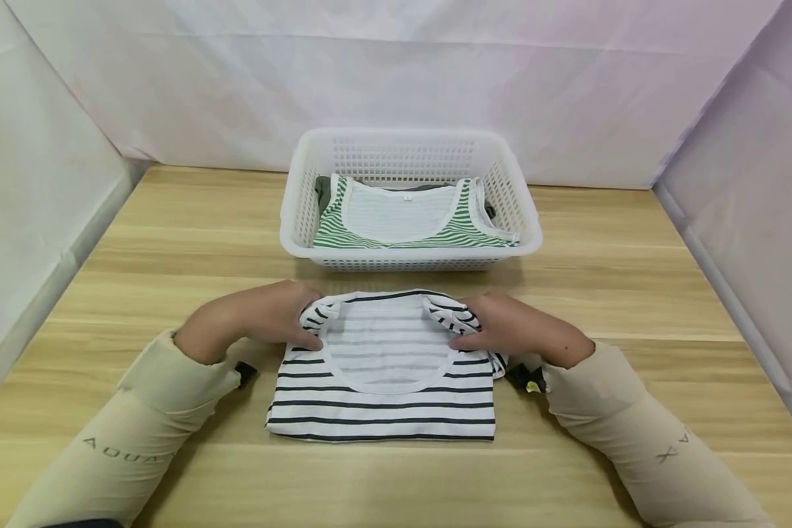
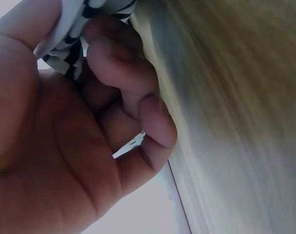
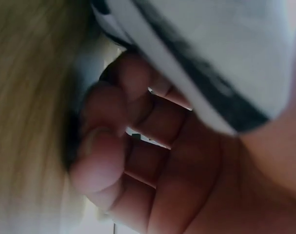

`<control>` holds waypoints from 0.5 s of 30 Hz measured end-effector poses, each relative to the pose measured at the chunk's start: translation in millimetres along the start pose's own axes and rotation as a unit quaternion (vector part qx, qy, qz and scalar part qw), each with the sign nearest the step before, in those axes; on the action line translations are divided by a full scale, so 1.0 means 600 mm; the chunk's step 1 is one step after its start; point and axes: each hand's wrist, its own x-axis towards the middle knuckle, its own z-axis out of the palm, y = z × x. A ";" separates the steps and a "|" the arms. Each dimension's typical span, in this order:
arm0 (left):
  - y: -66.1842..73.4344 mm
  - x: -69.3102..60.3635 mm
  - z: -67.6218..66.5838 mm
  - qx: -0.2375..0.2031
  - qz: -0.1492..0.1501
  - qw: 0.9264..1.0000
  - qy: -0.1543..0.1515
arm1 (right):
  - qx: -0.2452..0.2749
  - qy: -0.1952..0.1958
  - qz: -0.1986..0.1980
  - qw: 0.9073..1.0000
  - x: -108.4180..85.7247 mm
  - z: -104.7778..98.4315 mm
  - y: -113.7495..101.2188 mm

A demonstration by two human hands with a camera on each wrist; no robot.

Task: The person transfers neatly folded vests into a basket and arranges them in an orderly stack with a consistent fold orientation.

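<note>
A white tank top with black stripes (image 1: 383, 411) lies folded on the table, its scooped neckline facing up. My left hand (image 1: 273, 315) grips its left shoulder edge, thumb on top; in the left wrist view the striped cloth (image 2: 69, 48) sits between thumb and curled fingers. On the opposite side my right hand (image 1: 508, 326) holds the right shoulder edge, the cloth bunched at the thumb. The right wrist view shows striped fabric (image 3: 206, 63) over the curled fingers (image 3: 101, 158). Fingertips under the cloth are hidden in the head view.
Behind the top stands a white plastic basket (image 1: 412, 254) holding a folded green-striped top (image 1: 396, 238), with darker cloth (image 1: 323, 192) beneath. White sheeting (image 1: 396, 88) walls the back and both sides of the wooden table (image 1: 396, 488).
</note>
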 end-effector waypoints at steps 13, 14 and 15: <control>0.007 -0.008 -0.007 -0.048 0.057 0.997 -0.004 | 0.015 0.000 -0.039 0.999 -0.007 -0.010 -0.006; 0.007 -0.009 -0.008 -0.052 0.061 0.997 -0.001 | 0.016 0.001 -0.038 0.999 -0.008 -0.011 -0.006; 0.008 -0.009 -0.009 -0.056 0.066 0.996 0.003 | 0.016 0.002 -0.037 0.999 -0.009 -0.013 -0.007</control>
